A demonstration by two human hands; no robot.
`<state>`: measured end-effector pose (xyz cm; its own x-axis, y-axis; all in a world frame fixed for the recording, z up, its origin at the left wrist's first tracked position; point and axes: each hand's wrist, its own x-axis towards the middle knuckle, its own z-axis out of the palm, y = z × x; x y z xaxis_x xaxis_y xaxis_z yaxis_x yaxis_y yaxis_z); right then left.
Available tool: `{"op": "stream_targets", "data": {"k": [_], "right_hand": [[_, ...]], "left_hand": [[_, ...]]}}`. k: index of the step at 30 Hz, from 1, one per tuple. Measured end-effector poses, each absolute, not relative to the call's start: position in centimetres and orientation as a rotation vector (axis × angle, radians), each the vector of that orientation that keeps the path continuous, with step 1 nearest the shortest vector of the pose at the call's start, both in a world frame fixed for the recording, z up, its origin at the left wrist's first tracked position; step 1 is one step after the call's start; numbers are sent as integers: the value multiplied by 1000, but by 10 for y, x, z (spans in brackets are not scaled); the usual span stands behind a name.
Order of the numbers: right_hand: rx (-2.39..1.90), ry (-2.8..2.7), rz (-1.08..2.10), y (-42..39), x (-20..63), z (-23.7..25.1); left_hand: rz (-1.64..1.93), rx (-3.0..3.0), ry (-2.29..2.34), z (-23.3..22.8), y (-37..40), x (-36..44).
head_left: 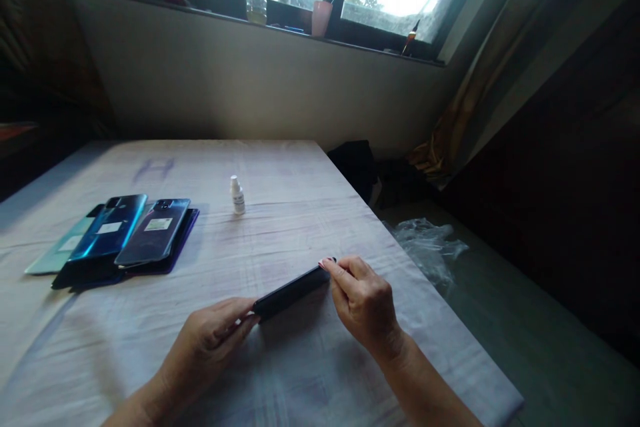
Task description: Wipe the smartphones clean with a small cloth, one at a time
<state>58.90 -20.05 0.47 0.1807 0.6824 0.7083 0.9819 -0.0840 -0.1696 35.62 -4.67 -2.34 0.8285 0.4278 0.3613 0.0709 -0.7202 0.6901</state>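
both grips pinch the dark phone [293,292] on edge, left hand [210,340] at one end, right hand [363,303] at the other; lifted off the desk [280,227] so its side faces up.

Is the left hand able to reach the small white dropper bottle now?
Probably yes: bare cloth lies between the left hand and the small white dropper bottle, but that hand now holds one end of the dark phone.
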Motion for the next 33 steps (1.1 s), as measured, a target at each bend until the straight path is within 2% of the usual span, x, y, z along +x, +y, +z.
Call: {"op": "stream_targets", "data": {"k": [23,29,33], "right_hand": [[-1617,-1790,-479,-181,529,16],[-1538,-1838,-419,-174,524,16],[-1591,-1707,-380,-179,558,13]], "left_hand": [[671,2362,360,-18,-53,365],[509,2125,553,-12,-52,369],[252,1853,700,-4,-38,369]]}}
